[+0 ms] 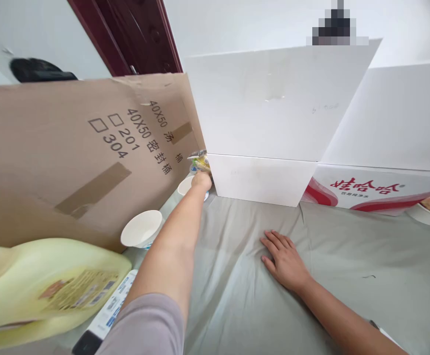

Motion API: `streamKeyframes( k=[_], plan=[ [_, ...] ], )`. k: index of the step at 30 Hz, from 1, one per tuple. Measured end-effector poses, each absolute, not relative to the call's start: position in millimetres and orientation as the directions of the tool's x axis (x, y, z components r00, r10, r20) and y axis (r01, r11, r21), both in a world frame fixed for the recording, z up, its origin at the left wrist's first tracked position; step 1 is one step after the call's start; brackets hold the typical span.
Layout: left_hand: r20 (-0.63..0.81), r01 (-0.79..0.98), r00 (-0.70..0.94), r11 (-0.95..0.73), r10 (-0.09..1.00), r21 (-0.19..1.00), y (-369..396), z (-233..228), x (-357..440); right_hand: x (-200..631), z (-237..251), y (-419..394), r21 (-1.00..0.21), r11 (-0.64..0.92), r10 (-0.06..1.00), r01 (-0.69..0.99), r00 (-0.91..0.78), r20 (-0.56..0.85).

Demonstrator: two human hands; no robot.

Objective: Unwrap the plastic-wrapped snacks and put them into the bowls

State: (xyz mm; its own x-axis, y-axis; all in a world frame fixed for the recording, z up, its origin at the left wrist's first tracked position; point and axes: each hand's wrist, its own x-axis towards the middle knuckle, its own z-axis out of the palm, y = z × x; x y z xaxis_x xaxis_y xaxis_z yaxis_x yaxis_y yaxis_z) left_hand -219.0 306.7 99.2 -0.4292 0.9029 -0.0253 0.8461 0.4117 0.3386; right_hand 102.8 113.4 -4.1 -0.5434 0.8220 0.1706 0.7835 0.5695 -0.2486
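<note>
The left hand (202, 179) is reaching to the far end of the bench (237, 276), its grip closing around a small yellow-green packet (200, 161) in the gap between the cardboard box (70, 153) and the white foam box (262, 180) (the fingers themselves are hidden, so how tightly is unclear). The right hand (283, 259) is lying flat, fingers spread, on the grey cloth. Two paper cups (142, 228) are sitting just left of the forearm; lifting the packet straight up is looking wisest, keeping the elbow off them
</note>
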Motion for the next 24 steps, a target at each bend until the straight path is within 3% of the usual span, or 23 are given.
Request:
streamKeyframes(
  k=[10, 15, 24],
  plan=[
    [-0.124, 0.856, -0.495, 0.508, 0.860, 0.101, 234.4, 101.9, -197.9, 103.4, -7.6, 115.1, -0.278, 0.552, 0.834, 0.786, -0.526, 0.168],
    [-0.115, 0.843, -0.527, 0.535, 0.842, 0.054, 197.9, 101.5, -181.3, 103.1, -7.4, 115.3, -0.285, 0.552, 0.834, 0.784, -0.526, 0.167],
    [-0.111, 0.895, -0.442, 0.445, 0.890, 0.006, 132.2, 98.4, -142.2, 102.8, -4.2, 114.7, -0.327, 0.545, 0.837, 0.772, -0.521, 0.164]
  ],
)
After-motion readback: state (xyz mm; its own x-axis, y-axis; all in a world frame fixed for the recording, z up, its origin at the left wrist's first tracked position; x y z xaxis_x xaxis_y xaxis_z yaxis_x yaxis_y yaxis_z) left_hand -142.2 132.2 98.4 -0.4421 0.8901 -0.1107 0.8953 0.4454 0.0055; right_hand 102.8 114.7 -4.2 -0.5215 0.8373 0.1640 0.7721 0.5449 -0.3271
